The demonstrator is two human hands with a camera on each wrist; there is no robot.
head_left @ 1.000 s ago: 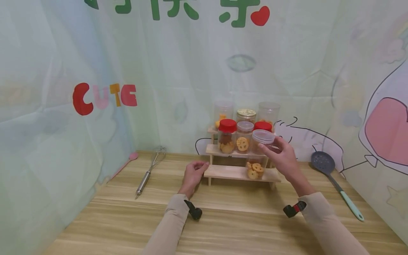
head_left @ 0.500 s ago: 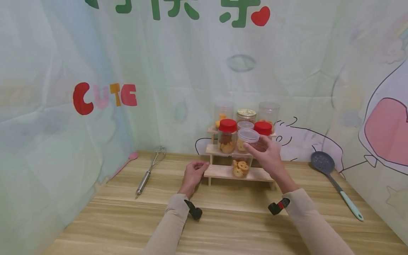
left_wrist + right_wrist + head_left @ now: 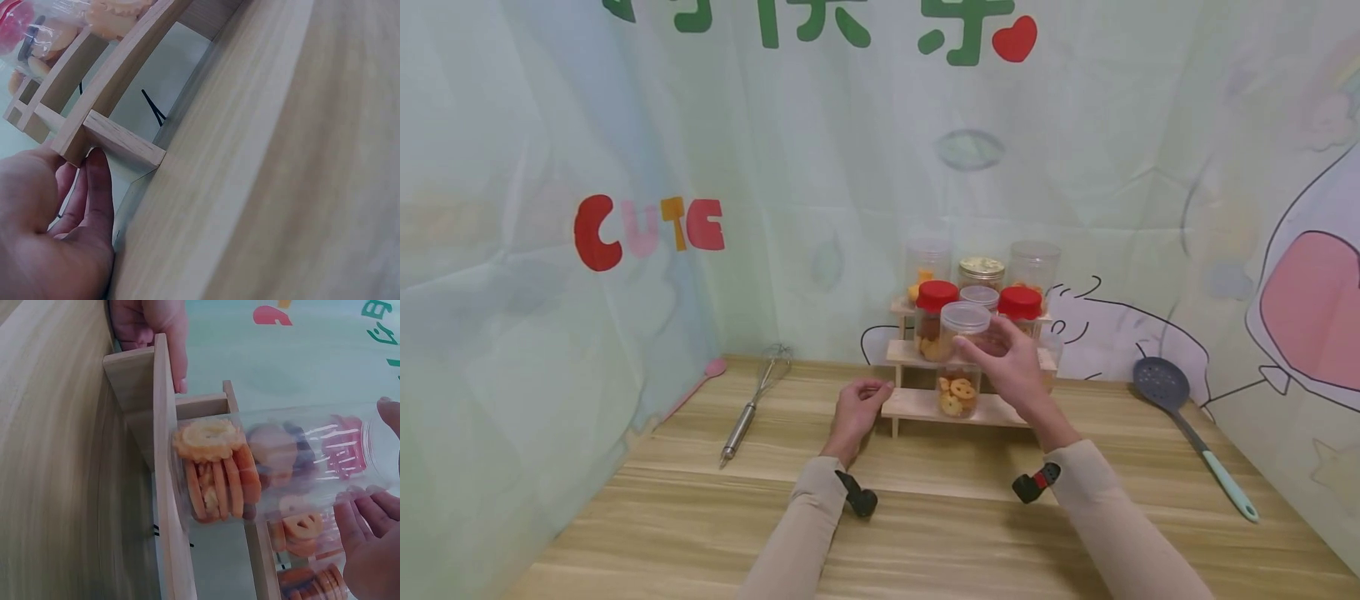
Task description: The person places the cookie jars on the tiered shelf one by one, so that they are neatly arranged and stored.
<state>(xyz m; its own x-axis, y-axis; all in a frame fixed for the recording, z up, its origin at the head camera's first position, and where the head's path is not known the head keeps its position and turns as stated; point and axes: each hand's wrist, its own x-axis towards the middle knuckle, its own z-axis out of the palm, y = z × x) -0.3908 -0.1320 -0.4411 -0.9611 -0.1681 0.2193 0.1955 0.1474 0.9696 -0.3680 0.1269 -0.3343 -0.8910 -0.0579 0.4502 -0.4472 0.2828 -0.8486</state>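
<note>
A tall clear jar (image 3: 958,396) of ring-shaped cookies stands upright on the lowest board of a three-step wooden rack (image 3: 1000,407). My right hand (image 3: 1011,362) holds it near its clear lid, thumb on one side and fingers on the other. In the right wrist view the base of the cookie jar (image 3: 212,469) meets the board. My left hand (image 3: 855,412) pinches the left end of that lowest board. In the left wrist view, my left hand (image 3: 69,219) has fingers above and below the end of the wooden rack (image 3: 103,100).
Red-lidded jars (image 3: 1020,302) flank a clear-lidded one on the middle step. On the top step are a gold-lidded jar (image 3: 981,271) and two clear jars. A whisk (image 3: 748,412) and a pink spoon (image 3: 700,383) lie left; a slotted skimmer (image 3: 1187,429) lies right.
My right hand has brought the cookie jar leftward along the lowest board, from its right part to left of centre. My left hand stays at the rack's end.
</note>
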